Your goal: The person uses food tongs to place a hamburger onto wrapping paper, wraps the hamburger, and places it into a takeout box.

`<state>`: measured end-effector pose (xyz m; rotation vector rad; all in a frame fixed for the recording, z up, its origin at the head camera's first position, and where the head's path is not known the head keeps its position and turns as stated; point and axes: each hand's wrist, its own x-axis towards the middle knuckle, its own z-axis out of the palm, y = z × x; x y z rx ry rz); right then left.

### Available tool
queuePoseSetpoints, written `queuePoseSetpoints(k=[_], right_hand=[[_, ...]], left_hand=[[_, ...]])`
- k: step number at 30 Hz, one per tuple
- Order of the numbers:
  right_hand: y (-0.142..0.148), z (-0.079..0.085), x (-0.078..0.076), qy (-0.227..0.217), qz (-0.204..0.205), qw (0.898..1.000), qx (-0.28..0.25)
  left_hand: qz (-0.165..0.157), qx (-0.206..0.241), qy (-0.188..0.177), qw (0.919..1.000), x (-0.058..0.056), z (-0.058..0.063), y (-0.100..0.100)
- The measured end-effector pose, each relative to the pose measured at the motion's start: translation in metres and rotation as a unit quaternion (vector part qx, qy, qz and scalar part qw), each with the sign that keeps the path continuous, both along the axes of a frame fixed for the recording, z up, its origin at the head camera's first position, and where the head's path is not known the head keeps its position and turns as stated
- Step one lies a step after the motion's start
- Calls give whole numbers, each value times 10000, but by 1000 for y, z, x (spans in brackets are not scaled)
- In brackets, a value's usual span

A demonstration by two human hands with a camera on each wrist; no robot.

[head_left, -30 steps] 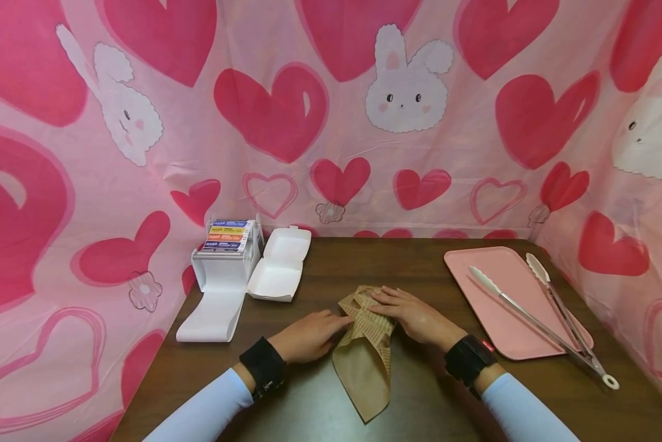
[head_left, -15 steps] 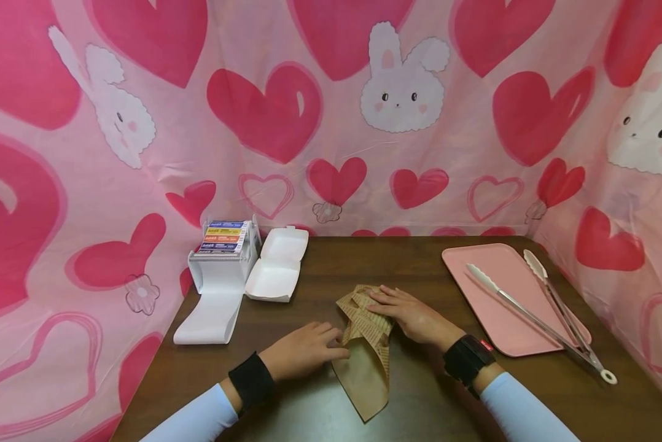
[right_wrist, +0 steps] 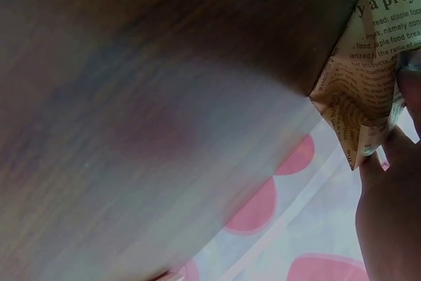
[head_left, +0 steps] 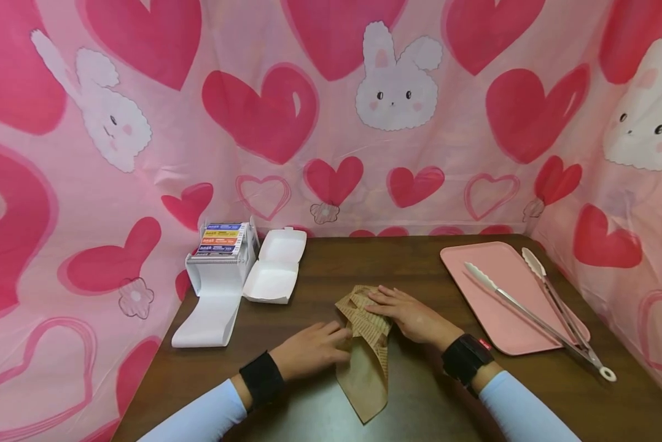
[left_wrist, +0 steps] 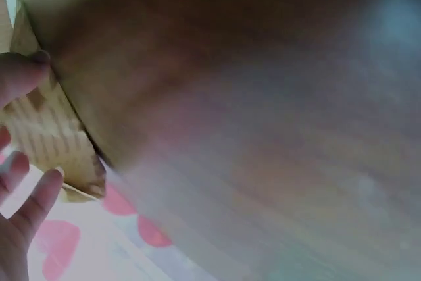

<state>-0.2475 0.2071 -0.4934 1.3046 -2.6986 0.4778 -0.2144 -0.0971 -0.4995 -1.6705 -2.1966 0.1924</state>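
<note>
A brown sheet of newsprint-patterned wrapping paper (head_left: 362, 383) lies folded on the table, its plain near flap pointing toward me. Whatever may be inside is hidden. My right hand (head_left: 416, 318) presses flat-fingered on the right side of the far, folded end. At the left edge is my left hand (head_left: 313, 351), its fingertips right at the fold. In the left wrist view the thumb (left_wrist: 23, 77) touches the paper's edge, while the other fingers are spread. The right wrist view shows a printed corner of the paper (right_wrist: 358, 97) beside the right hand's fingers.
At the back left stands a white dispenser (head_left: 220, 270) with coloured labels, a white strip (head_left: 209, 322) running out of it. Beside it lies an opened white takeaway box (head_left: 272, 279). Metal tongs (head_left: 521, 311) rest across a pink tray (head_left: 502, 261) at the right.
My left hand has pulled back from the top fold toward the near left edge, then returned against the paper. The right hand stays in place; the near flap is slightly narrower.
</note>
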Motion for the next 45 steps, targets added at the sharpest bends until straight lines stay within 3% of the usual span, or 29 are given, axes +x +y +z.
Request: queuePoseSetpoints(k=[7,12,14,17,21,24,26,30,34,37,40,43,45], right_hand=[[0,5,-1,202,86,9998,-30],[0,6,-3,204,83,9997,-41],[0,6,-3,189,115,9998,-29],[-2,5,-3,138,157,9998,5],[-2,8,-1,106,127,9999,-7],[-1,9,1,95,95,9999,-104],[0,9,1,81,104,9997,-198],[-1,5,0,-14,142,9995,-269],[-2,3,0,-187,109,9996,-156],[-2,3,2,-264,6,9997,-4],[-3,3,5,-388,-208,9990,99],[-5,2,8,-496,-464,9976,129],[-5,2,12,-529,-562,9970,78]], left_hand=[[-300,-81,587,9978,15,7,16],[-589,-166,765,9952,24,7,26],[-603,-156,622,9961,25,7,27],[-483,162,-29,9987,25,9,23],[-259,979,-937,9904,17,15,18],[-122,1552,-1471,9768,6,19,19],[-25,1889,-1988,9617,-1,21,21],[365,2399,-3192,9161,-14,23,26],[723,2548,-4232,8664,-26,23,32],[776,2455,-4762,8408,-36,25,36],[767,2255,-5029,8309,-43,29,39],[759,2034,-5107,8319,-47,32,42],[749,1884,-5084,8369,-49,33,43]])
